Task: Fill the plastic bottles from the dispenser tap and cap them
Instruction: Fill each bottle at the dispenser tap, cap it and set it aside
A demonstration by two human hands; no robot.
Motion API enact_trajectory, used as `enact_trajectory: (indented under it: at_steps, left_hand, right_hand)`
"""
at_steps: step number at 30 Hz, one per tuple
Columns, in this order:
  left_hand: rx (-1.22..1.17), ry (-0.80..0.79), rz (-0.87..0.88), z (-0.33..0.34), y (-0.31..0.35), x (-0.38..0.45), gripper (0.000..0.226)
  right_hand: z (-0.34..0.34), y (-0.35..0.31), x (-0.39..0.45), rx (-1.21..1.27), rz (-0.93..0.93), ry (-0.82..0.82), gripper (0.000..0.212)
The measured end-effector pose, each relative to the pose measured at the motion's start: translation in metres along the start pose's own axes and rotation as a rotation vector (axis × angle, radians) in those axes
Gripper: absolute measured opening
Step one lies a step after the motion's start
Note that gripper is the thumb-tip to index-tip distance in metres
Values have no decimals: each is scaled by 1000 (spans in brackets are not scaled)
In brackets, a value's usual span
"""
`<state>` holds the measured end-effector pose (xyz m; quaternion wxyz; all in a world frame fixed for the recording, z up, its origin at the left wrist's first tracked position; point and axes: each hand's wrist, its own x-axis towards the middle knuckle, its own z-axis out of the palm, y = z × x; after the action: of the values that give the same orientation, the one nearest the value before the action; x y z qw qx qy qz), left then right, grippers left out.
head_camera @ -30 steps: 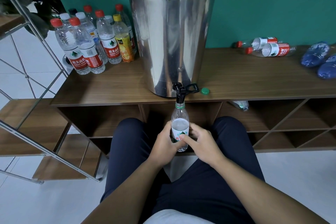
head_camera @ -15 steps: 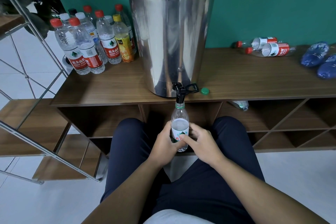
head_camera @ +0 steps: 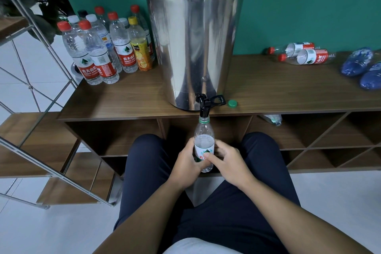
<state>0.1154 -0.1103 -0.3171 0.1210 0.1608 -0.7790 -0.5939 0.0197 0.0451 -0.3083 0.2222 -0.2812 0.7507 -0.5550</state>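
Observation:
A clear plastic bottle [head_camera: 204, 138] with a green-and-white label stands upright under the black tap [head_camera: 203, 107] of a tall steel dispenser [head_camera: 193, 47], its open mouth right at the spout. Water fills it to about the label's top. My left hand [head_camera: 186, 160] grips its lower body from the left. My right hand [head_camera: 225, 161] holds it from the right, thumb across the label. A loose green cap [head_camera: 232, 103] lies on the wooden shelf top [head_camera: 127, 99] just right of the tap.
Several capped, filled bottles [head_camera: 103, 55] stand in a group at the shelf's back left. Two red-capped bottles [head_camera: 305, 55] lie on their sides at the right, beside crushed blue bottles [head_camera: 358, 64]. A metal stair rail [head_camera: 31, 80] runs on the left. My knees flank the bottle.

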Motion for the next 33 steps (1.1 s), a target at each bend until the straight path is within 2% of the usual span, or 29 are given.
enact_trajectory:
  at_steps: [33]
  left_hand:
    - [0, -7, 5, 0, -1, 1, 63]
  right_hand:
    - [-1, 0, 0, -11, -12, -8, 37]
